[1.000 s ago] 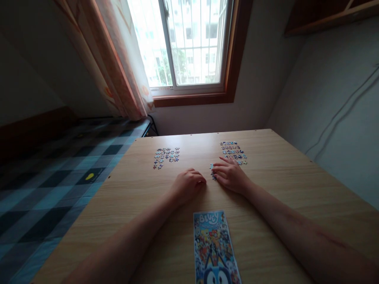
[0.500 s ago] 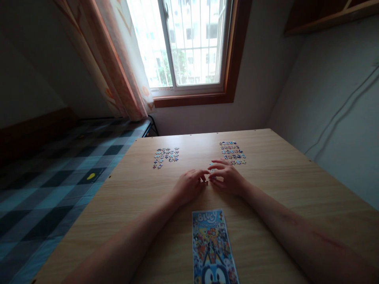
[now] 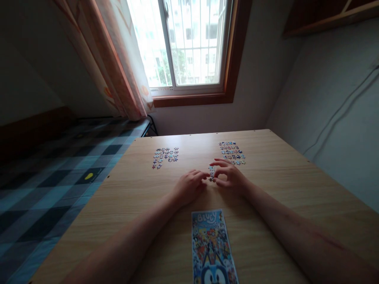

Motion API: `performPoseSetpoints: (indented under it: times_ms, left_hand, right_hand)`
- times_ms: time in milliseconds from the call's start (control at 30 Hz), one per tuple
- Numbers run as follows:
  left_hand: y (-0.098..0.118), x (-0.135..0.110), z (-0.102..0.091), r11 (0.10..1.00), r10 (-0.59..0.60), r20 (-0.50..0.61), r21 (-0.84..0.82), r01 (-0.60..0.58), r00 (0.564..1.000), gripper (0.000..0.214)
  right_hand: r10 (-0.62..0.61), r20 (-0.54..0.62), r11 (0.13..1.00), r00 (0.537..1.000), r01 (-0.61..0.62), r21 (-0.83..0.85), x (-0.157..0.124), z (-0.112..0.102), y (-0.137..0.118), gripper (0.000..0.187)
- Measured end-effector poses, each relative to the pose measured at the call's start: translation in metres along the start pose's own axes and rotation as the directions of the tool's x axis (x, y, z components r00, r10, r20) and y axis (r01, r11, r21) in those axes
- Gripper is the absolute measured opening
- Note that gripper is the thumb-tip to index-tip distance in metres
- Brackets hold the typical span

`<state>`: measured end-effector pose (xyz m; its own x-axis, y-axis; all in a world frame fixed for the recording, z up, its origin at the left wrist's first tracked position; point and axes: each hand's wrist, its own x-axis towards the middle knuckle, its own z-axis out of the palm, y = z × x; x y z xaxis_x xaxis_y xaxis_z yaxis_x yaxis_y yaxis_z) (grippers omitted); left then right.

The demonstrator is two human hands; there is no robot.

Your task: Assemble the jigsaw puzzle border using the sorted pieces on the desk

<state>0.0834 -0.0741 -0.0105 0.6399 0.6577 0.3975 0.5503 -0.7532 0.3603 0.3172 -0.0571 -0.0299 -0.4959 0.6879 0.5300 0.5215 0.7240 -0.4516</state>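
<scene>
Both of my hands meet at the middle of the wooden table (image 3: 281,185). My right hand (image 3: 229,177) pinches a short strip of joined puzzle pieces (image 3: 211,172) between thumb and fingers, lifted slightly. The curled fingers of my left hand (image 3: 189,185) touch the strip's left side. One group of loose puzzle pieces (image 3: 165,156) lies far left, another group of loose pieces (image 3: 232,152) lies just beyond my right hand. A colourful picture card (image 3: 213,246) lies flat near the front edge between my forearms.
A bed with a blue checked cover (image 3: 50,177) stands along the table's left side. A window (image 3: 183,43) with a curtain (image 3: 118,59) is behind the table. A wall with a cable (image 3: 340,114) runs along the right.
My left hand slid right to meet my right hand. The right hand drew back from the far pile and now pinches the small strip of pieces raised off the table.
</scene>
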Motion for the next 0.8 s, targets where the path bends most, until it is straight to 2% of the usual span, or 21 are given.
performPoseSetpoints:
  times_ms: [133,300,800]
  left_hand:
    - [-0.0016,-0.0013,-0.0010,0.997,0.057,0.031,0.046,-0.059,0.998,0.028]
    - [0.0006,0.0008,-0.0036,0.987,0.123,0.088,0.089,-0.131,0.988,0.032]
    - [0.0032,0.0020,-0.0033,0.978,0.112,0.124,0.160,-0.131,0.986,0.031]
  right_hand:
    - [0.059,0.048,0.998,0.997,-0.057,-0.036,-0.0029,-0.0069,0.0032,0.004]
    - [0.064,0.079,0.994,0.995,-0.057,-0.090,-0.0031,-0.0067,0.0002,0.007]
    - [0.102,0.020,0.984,0.995,-0.098,-0.149,-0.0033,-0.0023,0.0030,0.003]
